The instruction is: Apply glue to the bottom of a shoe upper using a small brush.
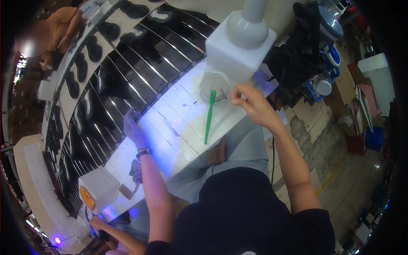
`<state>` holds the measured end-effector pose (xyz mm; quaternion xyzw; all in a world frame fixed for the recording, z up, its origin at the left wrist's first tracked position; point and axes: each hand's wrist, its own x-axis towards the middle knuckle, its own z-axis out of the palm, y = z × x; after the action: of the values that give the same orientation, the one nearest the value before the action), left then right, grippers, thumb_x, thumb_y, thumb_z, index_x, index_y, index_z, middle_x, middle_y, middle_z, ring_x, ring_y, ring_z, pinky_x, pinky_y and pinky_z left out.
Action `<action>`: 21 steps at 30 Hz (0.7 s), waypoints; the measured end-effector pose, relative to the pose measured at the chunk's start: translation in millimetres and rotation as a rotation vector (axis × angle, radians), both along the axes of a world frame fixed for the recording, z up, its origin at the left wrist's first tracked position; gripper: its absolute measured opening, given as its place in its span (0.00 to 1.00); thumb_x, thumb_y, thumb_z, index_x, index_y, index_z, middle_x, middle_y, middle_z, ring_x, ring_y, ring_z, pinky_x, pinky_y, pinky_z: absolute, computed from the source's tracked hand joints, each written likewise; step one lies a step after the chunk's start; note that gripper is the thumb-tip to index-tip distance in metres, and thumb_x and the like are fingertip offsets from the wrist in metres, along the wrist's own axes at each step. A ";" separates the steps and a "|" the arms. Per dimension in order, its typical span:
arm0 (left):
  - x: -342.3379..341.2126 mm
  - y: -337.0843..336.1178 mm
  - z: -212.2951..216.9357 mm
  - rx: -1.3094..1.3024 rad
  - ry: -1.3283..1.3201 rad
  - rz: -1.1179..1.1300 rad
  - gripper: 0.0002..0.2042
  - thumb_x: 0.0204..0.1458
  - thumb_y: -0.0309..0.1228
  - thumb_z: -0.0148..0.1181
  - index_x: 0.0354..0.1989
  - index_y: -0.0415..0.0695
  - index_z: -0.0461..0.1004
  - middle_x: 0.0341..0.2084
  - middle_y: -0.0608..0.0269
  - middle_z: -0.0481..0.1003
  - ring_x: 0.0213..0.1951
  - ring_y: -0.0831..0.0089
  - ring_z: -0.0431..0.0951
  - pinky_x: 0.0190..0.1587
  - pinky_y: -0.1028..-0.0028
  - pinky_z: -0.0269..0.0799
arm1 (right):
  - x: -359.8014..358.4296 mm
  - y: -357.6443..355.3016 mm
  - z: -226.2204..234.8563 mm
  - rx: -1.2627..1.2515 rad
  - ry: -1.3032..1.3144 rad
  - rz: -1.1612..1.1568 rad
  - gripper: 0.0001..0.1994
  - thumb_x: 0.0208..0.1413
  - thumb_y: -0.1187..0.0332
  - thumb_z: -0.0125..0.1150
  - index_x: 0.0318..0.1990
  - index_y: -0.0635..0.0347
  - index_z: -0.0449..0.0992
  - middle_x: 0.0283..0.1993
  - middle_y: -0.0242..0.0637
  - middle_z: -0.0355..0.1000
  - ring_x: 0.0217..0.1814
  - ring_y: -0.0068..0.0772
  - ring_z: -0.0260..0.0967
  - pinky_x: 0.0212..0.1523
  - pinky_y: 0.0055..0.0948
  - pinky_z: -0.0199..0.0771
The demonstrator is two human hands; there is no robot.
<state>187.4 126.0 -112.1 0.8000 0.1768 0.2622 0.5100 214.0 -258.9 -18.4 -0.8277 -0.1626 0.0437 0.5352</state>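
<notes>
Right hand point(254, 106) near green stick point(208, 119); left hand point(135, 127) (black wristband point(144, 151)) near rack point(142, 65)

Head view — left fisheye of two | faces down | near, above bench point(182, 125)

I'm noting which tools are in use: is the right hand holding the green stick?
No: a gap shows between the right hand and the green stick, which is seen against the white table.
</notes>
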 end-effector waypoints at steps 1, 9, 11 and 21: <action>-0.3 -0.1 0.1 0.000 0.002 -0.001 0.24 0.67 0.45 0.38 0.45 0.37 0.77 0.30 0.60 0.78 0.33 0.75 0.74 0.43 0.74 0.69 | -6.4 -1.7 -0.3 -0.051 0.004 0.061 0.04 0.51 0.79 0.56 0.31 0.64 0.67 0.31 0.39 0.68 0.35 0.36 0.68 0.37 0.31 0.66; -0.1 0.6 -1.2 -0.001 -0.001 0.000 0.24 0.66 0.45 0.39 0.45 0.38 0.77 0.30 0.62 0.78 0.33 0.76 0.73 0.44 0.74 0.68 | -33.3 -6.8 -24.6 0.051 0.127 -0.348 0.02 0.54 0.79 0.55 0.34 0.65 0.72 0.34 0.42 0.73 0.33 0.37 0.73 0.36 0.29 0.71; 0.0 -0.3 -0.4 0.004 -0.003 -0.008 0.24 0.66 0.45 0.39 0.45 0.38 0.78 0.30 0.62 0.78 0.33 0.76 0.73 0.44 0.74 0.68 | -26.7 0.3 -29.9 0.065 -0.064 -0.465 0.06 0.54 0.76 0.59 0.39 0.62 0.76 0.34 0.37 0.76 0.33 0.32 0.75 0.32 0.29 0.71; -1.3 -6.4 3.5 -0.031 0.008 -0.007 0.24 0.67 0.44 0.38 0.45 0.37 0.78 0.30 0.61 0.78 0.34 0.75 0.73 0.44 0.73 0.68 | 2.9 3.1 -51.6 -0.382 -0.368 -0.343 0.02 0.52 0.74 0.61 0.32 0.61 0.74 0.32 0.42 0.74 0.35 0.47 0.74 0.33 0.38 0.73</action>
<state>186.1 119.6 -108.6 0.7935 0.1799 0.2545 0.5227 217.0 -255.9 -70.0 -0.9228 -0.1034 -0.1679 0.3311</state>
